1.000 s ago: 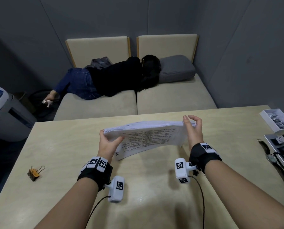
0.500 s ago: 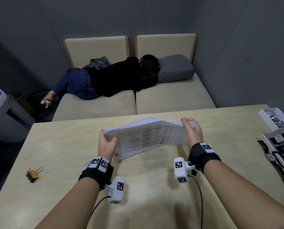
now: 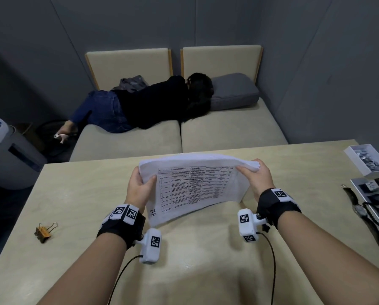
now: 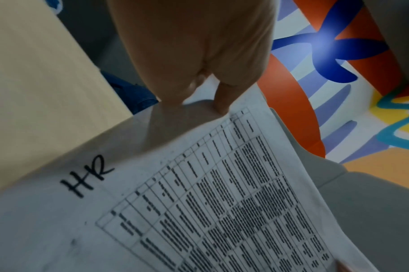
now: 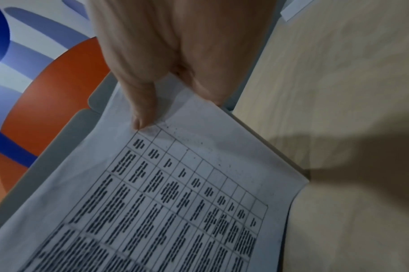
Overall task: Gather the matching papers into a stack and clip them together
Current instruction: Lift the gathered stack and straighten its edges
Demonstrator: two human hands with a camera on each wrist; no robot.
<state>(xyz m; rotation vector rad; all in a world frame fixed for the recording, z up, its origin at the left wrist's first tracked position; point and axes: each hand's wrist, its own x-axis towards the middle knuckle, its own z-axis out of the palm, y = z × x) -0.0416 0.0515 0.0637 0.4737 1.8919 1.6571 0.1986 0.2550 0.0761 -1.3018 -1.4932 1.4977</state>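
White papers (image 3: 197,183), a stack printed with a table and marked "HR" by hand at one corner, sit at the centre of the head view, held up off the pale wooden worktop (image 3: 78,194) and tilted so the near edge hangs lower. The left hand (image 3: 140,188) grips the stack's left edge, thumb on the top sheet and fingers curled underneath. The right hand (image 3: 258,178) pinches the right edge the same way, thumb lying across the top near the far corner. In the left wrist view the thumb (image 4: 224,99) presses the sheet beside the table's border, with "HR" (image 4: 87,176) toward the lower left of that frame. In the right wrist view the thumb (image 5: 144,112) rests on the margin just above the printed grid (image 5: 175,211); the other fingers are hidden behind the sheets.

An orange binder clip (image 3: 44,231) lies on the worktop at the lower left of the head view, well apart from the stack. At the right edge are a small white box (image 3: 369,161) with grey items inside and two wristwatches (image 3: 364,214) lying near a dark tray; details there are too small to tell. Beyond the worktop, in the upper middle, a person (image 3: 144,104) lies on a beige sofa (image 3: 228,130) with a grey pillow (image 3: 232,91).
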